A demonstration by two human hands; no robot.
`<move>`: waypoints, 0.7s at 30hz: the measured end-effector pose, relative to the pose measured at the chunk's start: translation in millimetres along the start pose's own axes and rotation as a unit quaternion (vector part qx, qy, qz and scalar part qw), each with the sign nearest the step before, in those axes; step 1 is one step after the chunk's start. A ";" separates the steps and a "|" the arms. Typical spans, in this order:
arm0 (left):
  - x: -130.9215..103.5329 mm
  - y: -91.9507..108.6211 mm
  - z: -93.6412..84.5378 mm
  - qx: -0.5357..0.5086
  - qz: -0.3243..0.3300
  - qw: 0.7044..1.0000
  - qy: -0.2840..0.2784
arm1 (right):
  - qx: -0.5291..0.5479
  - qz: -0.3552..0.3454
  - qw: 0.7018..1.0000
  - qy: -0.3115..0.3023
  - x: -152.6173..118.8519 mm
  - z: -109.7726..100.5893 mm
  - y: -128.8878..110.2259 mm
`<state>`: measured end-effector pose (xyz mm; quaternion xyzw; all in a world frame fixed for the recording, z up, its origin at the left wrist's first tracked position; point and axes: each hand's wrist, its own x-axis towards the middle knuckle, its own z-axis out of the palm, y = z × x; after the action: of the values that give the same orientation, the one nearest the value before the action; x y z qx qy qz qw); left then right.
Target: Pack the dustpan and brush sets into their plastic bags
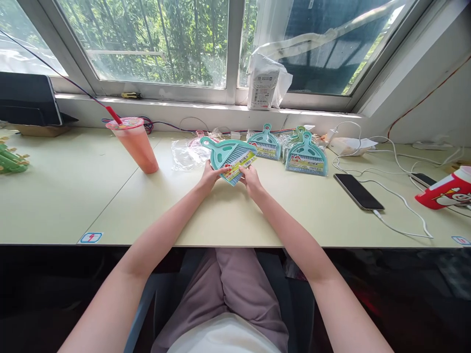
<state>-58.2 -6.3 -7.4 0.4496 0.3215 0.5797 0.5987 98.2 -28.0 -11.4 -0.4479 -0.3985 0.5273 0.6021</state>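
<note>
a teal dustpan set [230, 158] held up over the desk [235, 215]
left grip [214, 172] and right grip [247, 177] both clamped on its edges; packaged dustpans [306, 156] lie beyond and right of the right grip, a pink cup [138, 147] left of the left.

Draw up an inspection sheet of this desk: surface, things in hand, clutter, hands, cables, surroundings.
Surface: pale tabletop, number sticker near the front edge.
Things in hand: teal dustpan-and-brush set; similar packaged sets lie behind, to the right.
Clutter: drink cup with straw on the left; phone and red cup on the right.
Hands: left hand and right hand both hold the teal set.
Cables: white cable plugged into the phone; dark cord bundle at the back.
Surroundings: windows; bagged box on the sill.
</note>
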 end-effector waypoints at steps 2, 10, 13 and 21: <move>-0.3 -1.4 -0.2 0.011 0.003 0.999 -0.032 | 0.011 0.018 1.000 0.008 -3.2 3.0 -4.0; -1.9 -6.8 0.4 0.062 0.000 0.996 -0.064 | 0.022 0.052 0.997 0.053 0.9 -11.5 -8.6; -4.2 0.3 4.8 0.069 -0.043 0.995 -0.064 | 0.032 0.039 0.997 0.059 3.6 -14.9 -9.7; -118.9 38.0 74.6 0.217 0.136 0.965 0.052 | 0.070 0.027 0.987 0.144 17.0 -38.1 -14.7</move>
<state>-20.4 -138.5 40.0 0.5774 0.4059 0.5949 0.3846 140.7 -16.2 -7.9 -0.4865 -0.2577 0.5001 0.6684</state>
